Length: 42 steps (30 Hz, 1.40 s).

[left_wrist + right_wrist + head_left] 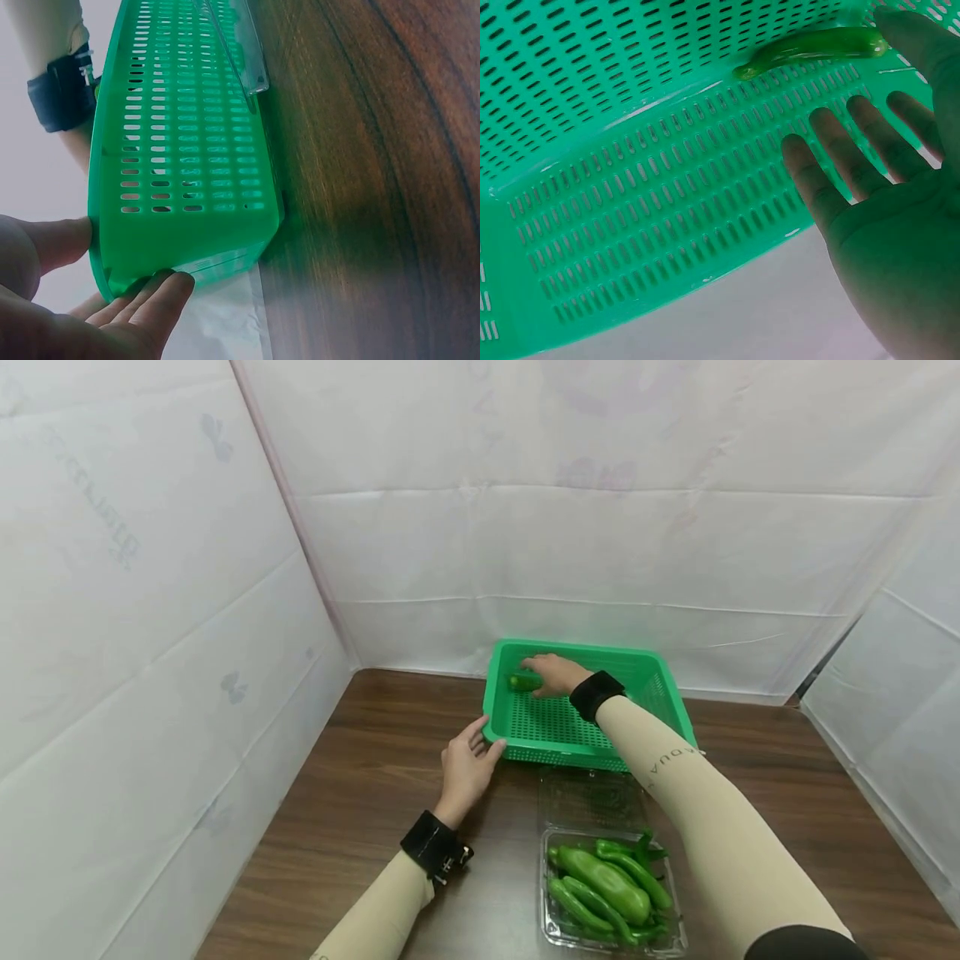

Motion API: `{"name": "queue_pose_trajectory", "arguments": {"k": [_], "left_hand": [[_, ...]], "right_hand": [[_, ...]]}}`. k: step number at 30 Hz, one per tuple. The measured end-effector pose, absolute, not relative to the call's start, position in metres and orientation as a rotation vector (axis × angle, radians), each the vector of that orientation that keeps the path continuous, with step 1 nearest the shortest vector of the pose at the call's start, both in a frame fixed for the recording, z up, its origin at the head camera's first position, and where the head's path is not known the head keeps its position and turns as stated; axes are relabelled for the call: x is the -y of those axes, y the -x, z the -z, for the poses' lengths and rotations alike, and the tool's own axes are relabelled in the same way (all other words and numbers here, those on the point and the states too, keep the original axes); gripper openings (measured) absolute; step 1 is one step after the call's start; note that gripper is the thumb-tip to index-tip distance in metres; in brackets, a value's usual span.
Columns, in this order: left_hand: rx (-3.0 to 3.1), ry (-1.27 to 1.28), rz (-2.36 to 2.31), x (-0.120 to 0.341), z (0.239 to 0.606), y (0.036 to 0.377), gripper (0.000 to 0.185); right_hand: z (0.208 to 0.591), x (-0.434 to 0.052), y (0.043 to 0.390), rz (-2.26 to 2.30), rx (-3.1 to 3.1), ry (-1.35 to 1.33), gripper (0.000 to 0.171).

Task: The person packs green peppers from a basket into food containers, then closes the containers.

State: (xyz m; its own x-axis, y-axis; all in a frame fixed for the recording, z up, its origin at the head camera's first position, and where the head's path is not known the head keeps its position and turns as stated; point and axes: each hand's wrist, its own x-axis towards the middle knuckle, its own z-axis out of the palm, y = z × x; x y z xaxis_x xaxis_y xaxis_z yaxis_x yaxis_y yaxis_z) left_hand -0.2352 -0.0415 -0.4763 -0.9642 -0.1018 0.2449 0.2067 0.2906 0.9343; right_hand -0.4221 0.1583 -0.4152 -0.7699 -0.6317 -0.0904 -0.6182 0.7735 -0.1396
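A green plastic basket [540,745] with slotted walls stands at the back of the table. My left hand [467,768] grips its front left corner. In the left wrist view the thumb lies at the rim and the fingers [161,307] lie against the outer wall. Inside the basket, a long green pepper [817,51] lies along the wall. Over it reaches my right hand [558,677], its fingers spread and apart from one another in the right wrist view. Nearer me, a clear plastic box [546,893] holds several green peppers [600,881] of different sizes.
The box's clear lid [592,797] lies folded back towards the basket's front wall. White sheeting [585,552] hangs behind the brown wooden table [360,777] and along both sides. My right forearm passes over the basket's front edge.
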Motion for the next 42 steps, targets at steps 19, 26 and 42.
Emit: {"name": "queue_pose_trajectory", "arguments": {"k": [19,26,42], "left_hand": [[2.291,0.101,1.740,0.026,0.482,0.229,0.054],[2.280,0.095,1.760,0.018,0.484,0.228,0.052],[2.276,0.128,1.759,0.015,0.479,0.227,0.053]], "right_hand": [[0.431,-0.153,0.426,0.024,-2.823,0.980,0.051],[0.445,-0.162,0.429,0.025,-2.833,1.023,0.037],[0.444,-0.171,0.426,0.063,-2.850,0.994,0.035]]}}
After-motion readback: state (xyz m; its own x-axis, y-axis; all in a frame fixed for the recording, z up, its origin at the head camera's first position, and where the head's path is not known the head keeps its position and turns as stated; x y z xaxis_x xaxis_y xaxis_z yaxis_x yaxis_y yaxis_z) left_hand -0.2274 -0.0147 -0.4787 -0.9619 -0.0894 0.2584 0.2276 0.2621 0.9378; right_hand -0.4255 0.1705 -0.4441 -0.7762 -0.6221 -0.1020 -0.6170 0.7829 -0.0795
